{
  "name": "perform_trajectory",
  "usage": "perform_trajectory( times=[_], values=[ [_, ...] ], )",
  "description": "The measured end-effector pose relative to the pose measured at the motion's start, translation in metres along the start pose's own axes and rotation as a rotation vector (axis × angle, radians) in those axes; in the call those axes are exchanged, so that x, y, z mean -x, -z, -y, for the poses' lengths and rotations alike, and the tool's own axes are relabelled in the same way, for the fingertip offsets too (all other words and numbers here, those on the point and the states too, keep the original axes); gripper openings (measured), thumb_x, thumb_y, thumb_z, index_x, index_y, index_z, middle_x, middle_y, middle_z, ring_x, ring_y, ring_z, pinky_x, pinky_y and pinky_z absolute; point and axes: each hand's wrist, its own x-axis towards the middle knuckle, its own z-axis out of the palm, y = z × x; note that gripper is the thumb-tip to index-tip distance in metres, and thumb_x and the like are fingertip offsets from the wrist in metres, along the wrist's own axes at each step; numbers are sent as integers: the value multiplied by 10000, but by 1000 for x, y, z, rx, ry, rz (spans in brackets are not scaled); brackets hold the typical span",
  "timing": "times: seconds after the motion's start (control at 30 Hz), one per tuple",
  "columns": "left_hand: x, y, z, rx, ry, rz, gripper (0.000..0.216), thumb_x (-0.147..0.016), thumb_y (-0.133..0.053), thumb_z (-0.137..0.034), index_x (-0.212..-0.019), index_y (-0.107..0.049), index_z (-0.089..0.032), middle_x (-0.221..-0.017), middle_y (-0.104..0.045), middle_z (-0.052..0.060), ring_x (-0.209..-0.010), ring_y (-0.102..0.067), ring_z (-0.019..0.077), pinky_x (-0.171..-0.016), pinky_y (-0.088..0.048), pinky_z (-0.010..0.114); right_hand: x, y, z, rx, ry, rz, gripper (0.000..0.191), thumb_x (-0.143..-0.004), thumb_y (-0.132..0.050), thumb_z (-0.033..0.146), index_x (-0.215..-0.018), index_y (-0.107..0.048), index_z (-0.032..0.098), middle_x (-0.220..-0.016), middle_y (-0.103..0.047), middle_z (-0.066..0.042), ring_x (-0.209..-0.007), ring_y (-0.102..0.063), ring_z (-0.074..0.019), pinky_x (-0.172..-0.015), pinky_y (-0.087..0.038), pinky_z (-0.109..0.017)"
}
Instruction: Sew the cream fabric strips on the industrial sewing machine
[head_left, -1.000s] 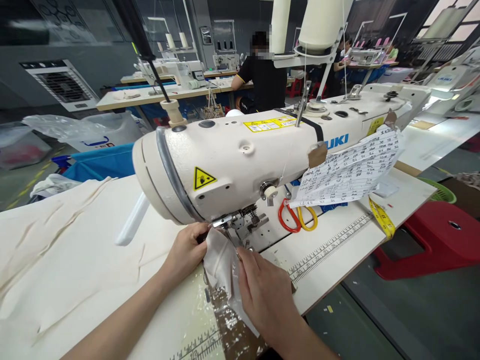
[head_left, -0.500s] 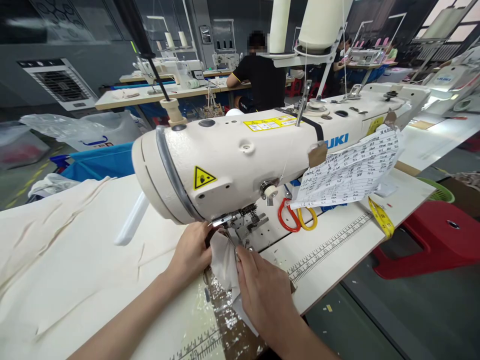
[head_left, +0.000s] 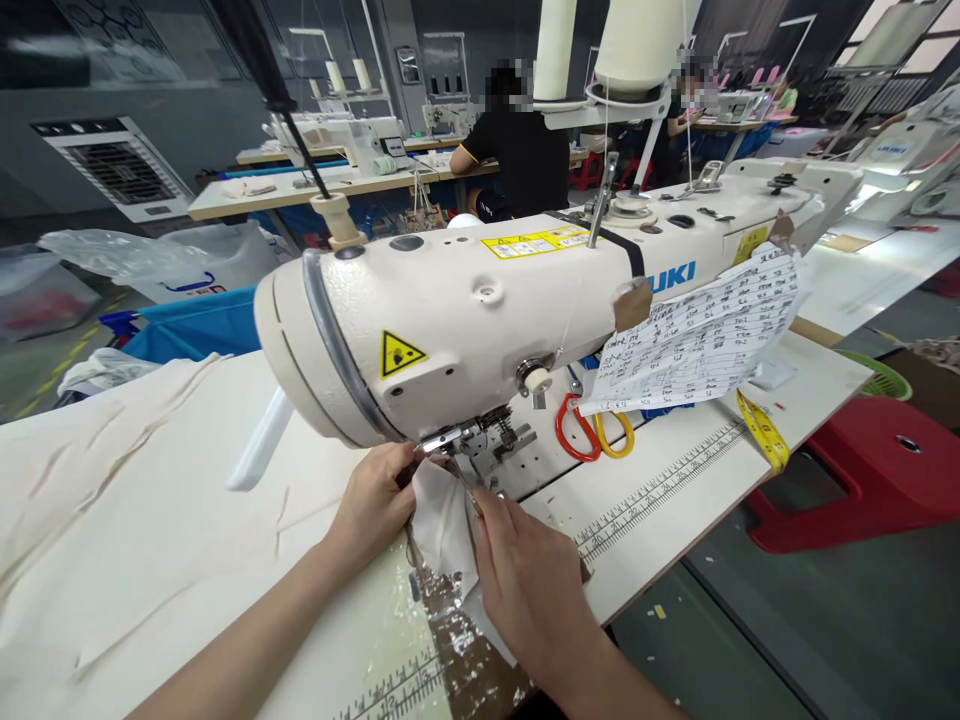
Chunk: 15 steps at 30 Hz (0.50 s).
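Observation:
A white sewing machine (head_left: pixel 450 310) fills the middle of the view. Beneath its needle end lies a piece of white fabric (head_left: pixel 442 520), hanging toward me over the table's near edge. My left hand (head_left: pixel 379 500) is closed at the fabric's left edge, close by the presser foot; its fingertips are partly hidden under the machine head. From the closed fingers of my right hand (head_left: pixel 529 580), a thin pointed metal tool (head_left: pixel 465 482) reaches to the fabric by the needle. Whether it is tweezers or an awl I cannot tell. The right hand also rests against the fabric.
Scissors (head_left: pixel 577 430) with red and yellow handles lie behind the needle area. A yellow measuring tape (head_left: pixel 763 430) hangs over the table edge near a handwritten sheet (head_left: pixel 697 340). Pale cloth (head_left: pixel 135 480) spreads across the left. A red stool (head_left: pixel 862 470) stands right; a person (head_left: pixel 517 160) sits beyond.
My left hand has shifted slightly left and the fabric between the hands shows a little wider. The right hand has hardly moved. The view has shifted slightly.

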Motion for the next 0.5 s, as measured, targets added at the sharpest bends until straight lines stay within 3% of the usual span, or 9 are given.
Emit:
perform_trajectory(
  times=[0.1, 0.23, 0.37, 0.5],
  values=[
    [0, 0, 0, -89, -186, -86, 166, -906, -483, -185, -879, -647, -181, -779, -698, 40, -702, -645, 193, -605, -498, 288, -1, -1, 0, 28, 4, 3, 301, -922, -548, 114, -1215, -616, 105, -873, -754, -69, -672, -730, -207, -487, -520, -276],
    [0, 2, -2, -242, -434, -141, 351, -773, -405, 53, -942, -635, -152, -868, -699, 72, -774, -623, 203, -681, -522, 316, -2, -5, 2, 92, 23, -27, 335, -888, -561, 83, -1217, -622, 87, -884, -766, -82, -661, -728, -197, -490, -525, -259],
    [-3, 9, -6, -213, -520, -23, 405, -702, -401, 82, -940, -650, -130, -936, -701, 89, -832, -611, 211, -742, -547, 329, 8, -3, 2, 109, 12, -94, 314, -915, -473, 69, -1192, -620, 67, -899, -775, -112, -687, -748, -227, -509, -538, -279],
    [-4, 23, -13, -139, -458, 139, 368, -846, -406, 14, -1038, -685, -130, -1039, -683, 113, -886, -594, 224, -735, -569, 341, 46, 10, 3, -145, -19, -13, 279, -990, -373, 197, -1181, -573, 159, -859, -767, -73, -658, -745, -209, -507, -531, -259]
  ],
)
